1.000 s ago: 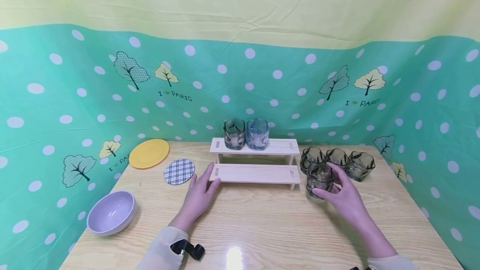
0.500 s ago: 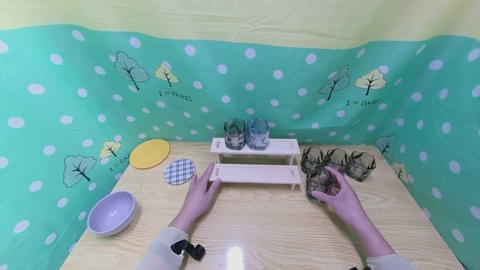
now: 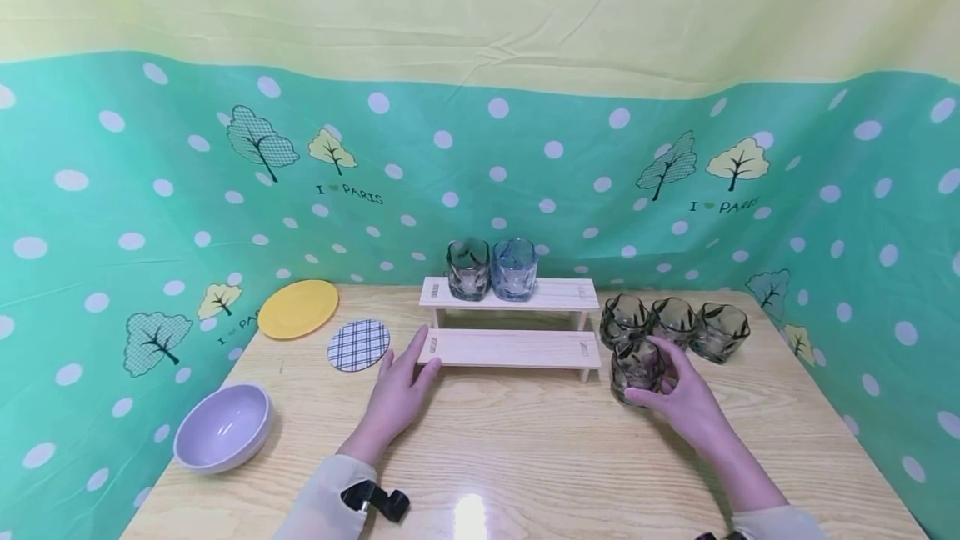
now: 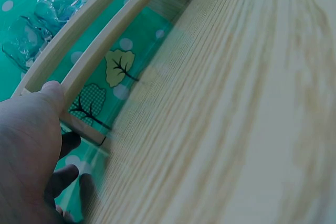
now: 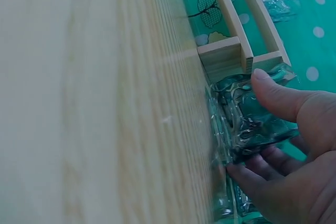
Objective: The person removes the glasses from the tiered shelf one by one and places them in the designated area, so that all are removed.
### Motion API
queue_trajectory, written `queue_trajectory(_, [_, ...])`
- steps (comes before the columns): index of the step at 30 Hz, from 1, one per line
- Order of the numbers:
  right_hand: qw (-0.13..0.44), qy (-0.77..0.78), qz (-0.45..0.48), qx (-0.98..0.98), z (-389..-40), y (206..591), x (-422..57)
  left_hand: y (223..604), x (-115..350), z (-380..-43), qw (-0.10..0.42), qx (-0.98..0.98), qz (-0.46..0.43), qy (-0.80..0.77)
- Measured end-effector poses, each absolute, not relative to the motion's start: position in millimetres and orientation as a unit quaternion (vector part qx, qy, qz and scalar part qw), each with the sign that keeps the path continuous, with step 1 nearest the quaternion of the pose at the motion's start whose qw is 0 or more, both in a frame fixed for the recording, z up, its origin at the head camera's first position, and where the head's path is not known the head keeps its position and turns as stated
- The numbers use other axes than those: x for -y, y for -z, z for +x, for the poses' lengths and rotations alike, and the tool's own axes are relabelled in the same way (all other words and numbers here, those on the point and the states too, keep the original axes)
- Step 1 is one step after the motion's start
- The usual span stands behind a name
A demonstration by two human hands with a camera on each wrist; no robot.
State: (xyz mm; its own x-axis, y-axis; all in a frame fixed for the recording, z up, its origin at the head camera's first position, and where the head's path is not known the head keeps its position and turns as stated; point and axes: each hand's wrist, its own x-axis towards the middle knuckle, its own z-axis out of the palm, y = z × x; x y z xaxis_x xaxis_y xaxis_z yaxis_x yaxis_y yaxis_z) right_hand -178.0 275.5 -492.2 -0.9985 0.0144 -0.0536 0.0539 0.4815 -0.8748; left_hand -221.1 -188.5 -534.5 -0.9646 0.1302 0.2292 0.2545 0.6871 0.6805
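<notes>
In the head view my right hand (image 3: 681,394) grips a smoky grey faceted glass tumbler (image 3: 636,369), thumb on the near side and fingers around its right. The right wrist view shows this tumbler (image 5: 252,111) between thumb and fingers, close beside the shelf end. Behind it stand three more grey tumblers (image 3: 720,332) in a row. My left hand (image 3: 401,390) rests against the left end of the lower tier of a two-tier wooden shelf (image 3: 510,347), fingers fairly straight. The left wrist view has the thumb on the shelf's end (image 4: 79,80).
On the upper tier (image 3: 566,292) stand a grey tumbler (image 3: 468,271) and a bluish tumbler (image 3: 514,271). To the left lie a yellow plate (image 3: 298,309), a checked round coaster (image 3: 358,346) and a lilac bowl (image 3: 223,427). A patterned cloth (image 3: 495,165) hangs behind the table.
My right hand has brought the held tumbler slightly nearer and lower since a second ago. My left hand stays at the shelf's end.
</notes>
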Motion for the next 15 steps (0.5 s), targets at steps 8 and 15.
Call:
queue_trajectory(8, [0.026,0.507,0.006,-0.862,-179.0,492.7,-276.7,536.1,189.3,-221.4,0.085,0.914,-0.106,0.382])
queue_trajectory(15, [0.026,0.530,-0.003,-0.847,-176.8,489.0,-276.3,536.3,189.1,-221.2,0.085,0.914,-0.108,0.382])
